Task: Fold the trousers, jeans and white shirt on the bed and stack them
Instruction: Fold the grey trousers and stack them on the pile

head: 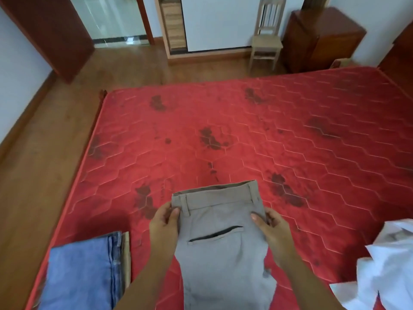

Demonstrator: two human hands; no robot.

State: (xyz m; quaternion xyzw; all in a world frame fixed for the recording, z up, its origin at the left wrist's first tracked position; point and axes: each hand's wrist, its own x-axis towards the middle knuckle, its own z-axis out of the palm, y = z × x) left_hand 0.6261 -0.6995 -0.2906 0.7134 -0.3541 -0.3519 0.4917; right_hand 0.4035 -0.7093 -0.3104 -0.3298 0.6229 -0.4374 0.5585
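The grey trousers (221,238) occupy the lower centre of the frame, held by both hands above the red bed (245,135). The waistband points toward the top of the frame, and the back welt pocket faces the camera. The legs run down out of the bottom edge.

Left hand (164,222): fingers clenched on the left edge of the trousers just below the waistband, thumb on the upper face beside a belt loop.

Right hand (271,227): fingers grasping the right edge of the trousers at matching height, thumb on the upper face.

The jeans (85,271) lie at the lower left of the frame, flat on the bed, near its left edge. They are apart from the trousers.

The white shirt (388,265) lies crumpled at the lower right of the frame, on the bed, apart from the trousers.

A wooden chair (267,34) stands on the floor at the top centre-right, beyond the bed.
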